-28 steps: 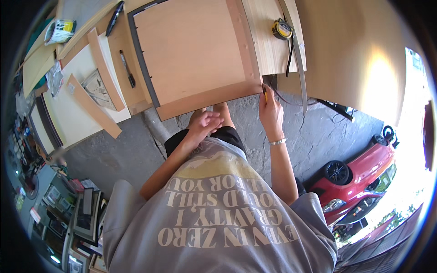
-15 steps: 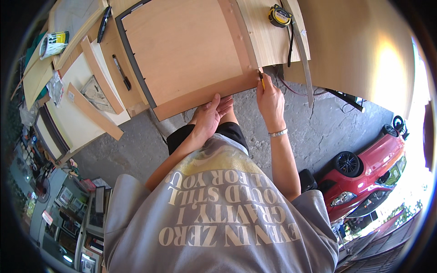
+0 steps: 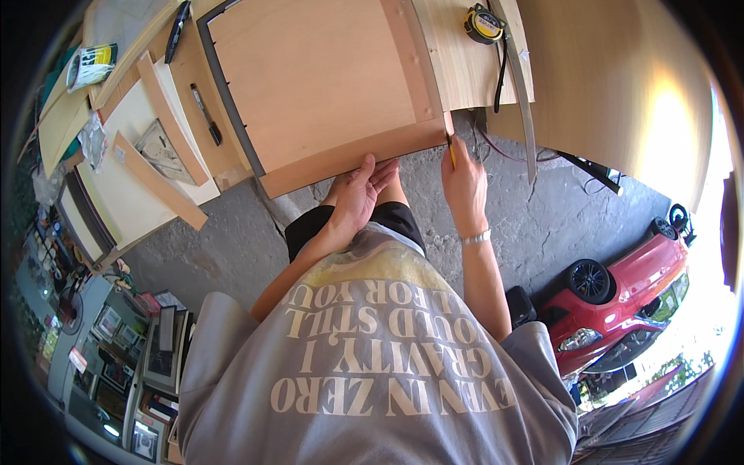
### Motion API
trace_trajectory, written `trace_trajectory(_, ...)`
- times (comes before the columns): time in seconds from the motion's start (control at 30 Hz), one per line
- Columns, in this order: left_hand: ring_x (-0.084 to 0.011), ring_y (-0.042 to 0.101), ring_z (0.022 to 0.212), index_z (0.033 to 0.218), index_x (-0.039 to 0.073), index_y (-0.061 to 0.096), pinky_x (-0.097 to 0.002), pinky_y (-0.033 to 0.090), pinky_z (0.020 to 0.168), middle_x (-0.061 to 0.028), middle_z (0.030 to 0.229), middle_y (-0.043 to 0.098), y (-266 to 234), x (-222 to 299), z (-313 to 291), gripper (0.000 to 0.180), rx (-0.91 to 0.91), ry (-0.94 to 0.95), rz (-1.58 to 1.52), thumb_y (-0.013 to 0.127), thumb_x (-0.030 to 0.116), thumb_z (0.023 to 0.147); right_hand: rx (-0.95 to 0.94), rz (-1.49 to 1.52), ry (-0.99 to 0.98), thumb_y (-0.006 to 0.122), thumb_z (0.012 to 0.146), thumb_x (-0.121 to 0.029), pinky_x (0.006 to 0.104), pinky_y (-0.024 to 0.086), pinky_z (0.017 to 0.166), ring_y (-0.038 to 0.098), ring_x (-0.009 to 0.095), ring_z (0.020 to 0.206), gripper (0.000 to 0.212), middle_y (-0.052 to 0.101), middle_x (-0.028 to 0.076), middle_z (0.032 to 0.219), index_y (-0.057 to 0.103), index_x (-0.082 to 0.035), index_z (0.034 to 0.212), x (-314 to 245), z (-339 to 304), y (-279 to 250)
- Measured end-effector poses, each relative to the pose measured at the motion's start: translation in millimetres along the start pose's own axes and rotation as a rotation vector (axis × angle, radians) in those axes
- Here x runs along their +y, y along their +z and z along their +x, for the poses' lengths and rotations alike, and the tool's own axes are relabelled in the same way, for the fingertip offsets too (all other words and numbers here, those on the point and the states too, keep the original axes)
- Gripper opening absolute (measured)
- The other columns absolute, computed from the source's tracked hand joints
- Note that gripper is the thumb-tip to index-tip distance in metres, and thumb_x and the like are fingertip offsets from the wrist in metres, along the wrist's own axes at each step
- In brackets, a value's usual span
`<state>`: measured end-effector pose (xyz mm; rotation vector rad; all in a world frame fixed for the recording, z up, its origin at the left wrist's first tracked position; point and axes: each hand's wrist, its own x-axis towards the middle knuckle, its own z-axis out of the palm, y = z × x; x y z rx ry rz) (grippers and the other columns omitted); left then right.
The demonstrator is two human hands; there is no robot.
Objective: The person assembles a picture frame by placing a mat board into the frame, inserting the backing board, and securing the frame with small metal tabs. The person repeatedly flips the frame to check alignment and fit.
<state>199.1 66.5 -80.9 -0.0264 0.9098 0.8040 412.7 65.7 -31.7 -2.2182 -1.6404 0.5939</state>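
A framed panel [image 3: 322, 74], dark-edged along its left side, lies back up on the bench. Brown paper tape [image 3: 341, 163] runs along its near edge, and more covers the right edge. My right hand [image 3: 466, 186] is closed around a slim yellow utility knife [image 3: 452, 155]. The knife's tip is at the panel's near right corner, beside the tape's end. At the middle of the near edge is my left hand [image 3: 359, 194], thumb up against the edge and fingers stretched out to the right just below it. I cannot tell how firmly it touches the tape.
A tape measure [image 3: 483, 25] and a long metal ruler [image 3: 527, 116] lie at the right. On the left are a black marker [image 3: 206, 115], a dark cutter-like tool [image 3: 177, 32], wooden strips [image 3: 159, 182] and a tin [image 3: 91, 67]. A red car [image 3: 620, 302] stands beyond the floor.
My right hand and the knife have come slightly toward me and to the right at the corner. My left hand stays at the near edge. The whole view has shifted a little.
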Motion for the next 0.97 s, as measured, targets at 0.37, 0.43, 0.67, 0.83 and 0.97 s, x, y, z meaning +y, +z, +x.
trace_trajectory(0.37,-0.0256,0.063,0.127,0.135,0.003,0.055,-0.0385,0.053,0.107,-0.0161,0.131,0.067,17,-7,15,0.041,0.028,-0.040,0.016,0.054,0.034,0.108,0.015,0.131,-0.193,0.076,0.089,-0.013,0.0423,0.058,0.072,0.069,0.034,0.098,0.044,0.067,0.016,0.119,0.060,-0.007,0.129,89,26,-1)
trace_trajectory(0.43,-0.0254,0.063,0.127,0.135,0.003,0.056,-0.0383,0.053,0.108,-0.0159,0.132,0.066,18,-8,15,0.041,0.030,-0.058,0.017,0.054,0.034,0.109,0.060,0.119,-0.301,0.078,0.084,-0.010,0.0411,0.058,0.071,0.070,0.033,0.092,0.046,0.068,0.014,0.112,0.061,-0.007,0.126,97,57,11)
trace_trajectory(0.67,-0.0264,0.063,0.128,0.136,0.003,0.055,-0.0384,0.052,0.109,-0.0172,0.132,0.066,19,-12,18,0.040,-0.006,-0.012,0.002,0.054,0.032,0.108,0.242,-0.060,-0.460,0.076,0.070,0.001,0.0376,0.057,0.066,0.069,0.025,0.078,0.046,0.066,0.006,0.094,0.063,-0.011,0.113,111,69,-8)
trace_trajectory(0.83,-0.0272,0.063,0.128,0.135,0.003,0.056,-0.0384,0.052,0.109,-0.0173,0.132,0.066,17,-9,22,0.039,-0.017,0.046,0.000,0.055,0.031,0.108,0.332,-0.159,-0.534,0.075,0.070,0.006,0.0382,0.057,0.066,0.068,0.026,0.078,0.045,0.066,0.007,0.096,0.063,-0.010,0.111,97,74,-45)
trace_trajectory(0.97,-0.0268,0.063,0.128,0.135,0.004,0.056,-0.0390,0.051,0.110,-0.0161,0.132,0.067,14,-10,16,0.039,-0.017,-0.003,0.000,0.055,0.032,0.108,0.521,-0.178,-0.403,0.070,0.078,0.006,0.0406,0.056,0.063,0.068,0.030,0.079,0.032,0.065,0.011,0.097,0.064,-0.007,0.106,82,95,-87)
